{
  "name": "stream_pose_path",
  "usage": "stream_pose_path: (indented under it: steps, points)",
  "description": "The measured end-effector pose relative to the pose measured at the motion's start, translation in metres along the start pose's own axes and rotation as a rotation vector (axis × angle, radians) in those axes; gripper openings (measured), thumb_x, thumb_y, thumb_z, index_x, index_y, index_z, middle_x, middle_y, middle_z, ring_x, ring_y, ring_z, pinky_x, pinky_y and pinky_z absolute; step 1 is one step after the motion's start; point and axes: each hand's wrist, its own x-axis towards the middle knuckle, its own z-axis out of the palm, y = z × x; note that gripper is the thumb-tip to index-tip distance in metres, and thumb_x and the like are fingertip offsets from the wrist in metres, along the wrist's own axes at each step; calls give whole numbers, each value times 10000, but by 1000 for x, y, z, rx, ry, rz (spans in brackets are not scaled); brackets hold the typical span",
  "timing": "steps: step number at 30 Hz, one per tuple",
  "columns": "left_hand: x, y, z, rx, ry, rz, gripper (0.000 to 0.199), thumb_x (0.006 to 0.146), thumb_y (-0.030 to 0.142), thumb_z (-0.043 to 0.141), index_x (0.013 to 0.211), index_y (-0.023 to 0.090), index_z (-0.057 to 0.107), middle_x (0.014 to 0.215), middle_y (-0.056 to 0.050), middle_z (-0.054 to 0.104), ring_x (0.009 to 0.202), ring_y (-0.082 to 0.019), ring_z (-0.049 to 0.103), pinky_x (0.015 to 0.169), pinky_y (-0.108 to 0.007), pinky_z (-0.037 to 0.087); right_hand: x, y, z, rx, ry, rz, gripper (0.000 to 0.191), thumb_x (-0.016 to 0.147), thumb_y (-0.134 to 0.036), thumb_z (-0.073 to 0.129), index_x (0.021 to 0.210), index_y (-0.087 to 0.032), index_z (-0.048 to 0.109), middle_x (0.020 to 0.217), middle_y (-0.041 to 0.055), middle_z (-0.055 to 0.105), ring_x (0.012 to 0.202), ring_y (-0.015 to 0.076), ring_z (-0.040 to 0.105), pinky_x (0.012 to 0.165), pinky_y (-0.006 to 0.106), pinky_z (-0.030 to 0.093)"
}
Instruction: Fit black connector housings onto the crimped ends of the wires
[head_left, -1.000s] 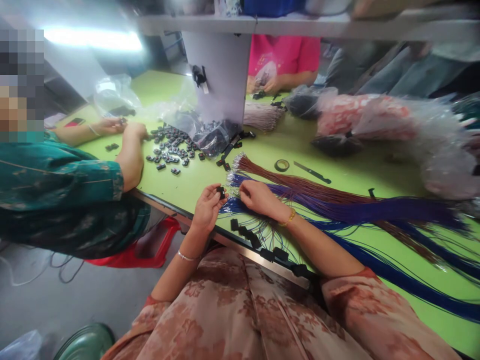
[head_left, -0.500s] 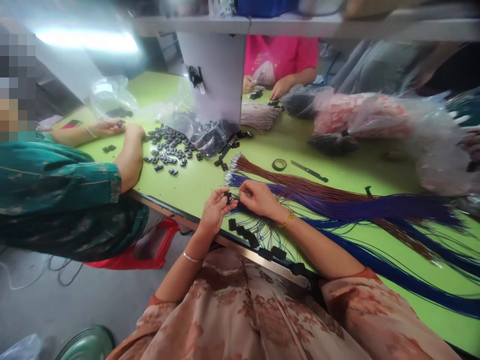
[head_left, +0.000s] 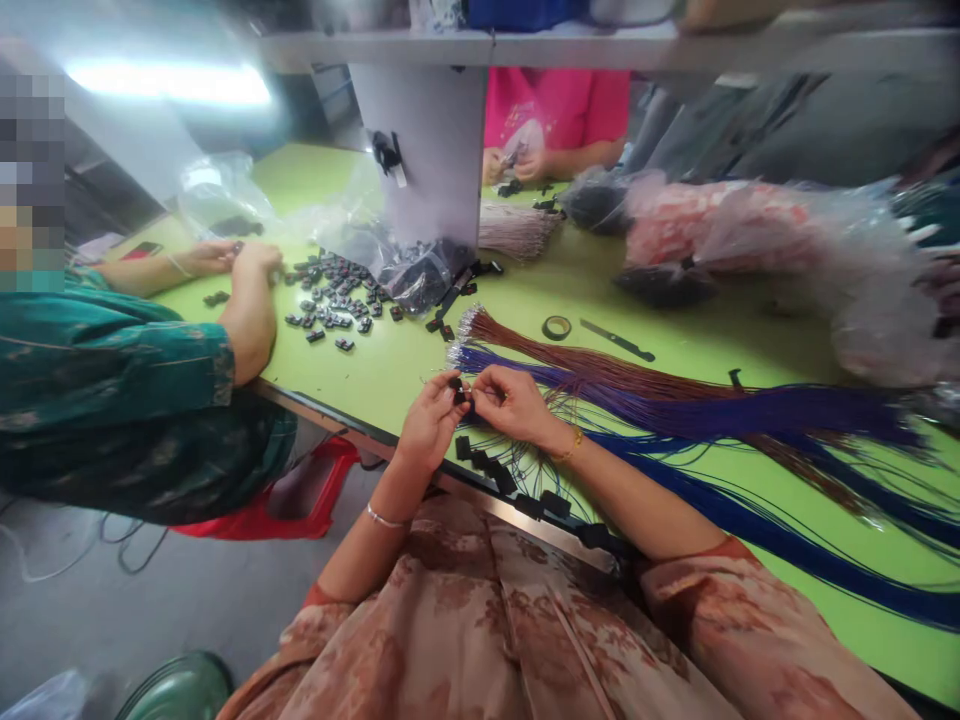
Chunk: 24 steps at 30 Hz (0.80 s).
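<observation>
Far left of the grip, a co-worker's green sleeve (head_left: 120,365) is cut off at the side. That person's fingers hold something dark, too small to make out. Closer in, up and left of the grip, little black parts (head_left: 337,290) lie in a heap on the green table (head_left: 352,385).

The left hand (head_left: 427,425) pinches one small black part (head_left: 459,391), and its fingers cover some of it. Just below the grip, black blocks (head_left: 495,470) sit along the table's edge.

The right hand (head_left: 514,402) has its fingertips bunched at the part's right side; I cannot tell if they grip a wire. It hides some blue wires (head_left: 660,415) that run off right. Up and right of the grip are brown wires (head_left: 585,353) and a tape roll (head_left: 556,337). Far right, blurry bags (head_left: 712,225) hide what they hold.
</observation>
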Motion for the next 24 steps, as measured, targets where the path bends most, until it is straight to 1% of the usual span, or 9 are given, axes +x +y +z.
stream_pose_path:
  steps: [6, 13, 20, 24]
  points:
    - [1, 0, -2, -43, -20, -27, 247, 763, 120, 670, 1006, 151, 638, 912, -43, 639, 839, -113, 615, 774, -223, 502, -1, 0, 0, -66, 17, -39, 95, 780, -245, 556, 710, -184, 536, 608, -22, 531, 529, 92, 418, 531, 228, 310]
    - [0, 0, -3, -22, -12, -23, 264, 750, 140, 695, 1009, 155, 646, 905, -42, 644, 822, -111, 610, 760, -222, 499, -1, -2, 1, -112, -7, -65, 83, 762, -229, 542, 694, -191, 514, 615, -14, 527, 556, 105, 429, 549, 236, 308]
    - [-1, -6, -3, 62, 38, 41, 327, 695, 195, 759, 1001, 184, 645, 893, -16, 649, 796, -96, 607, 742, -209, 499, -2, -3, 3, -109, -8, -86, 70, 757, -214, 528, 693, -187, 518, 615, -17, 520, 546, 99, 426, 554, 230, 314]
    - [-1, -13, -4, 132, 71, 98, 356, 670, 218, 779, 994, 171, 638, 875, -16, 653, 747, -81, 599, 704, -195, 484, -1, -1, 6, -121, -36, -111, 108, 773, -220, 511, 671, -187, 503, 600, -11, 513, 554, 106, 425, 555, 234, 304]
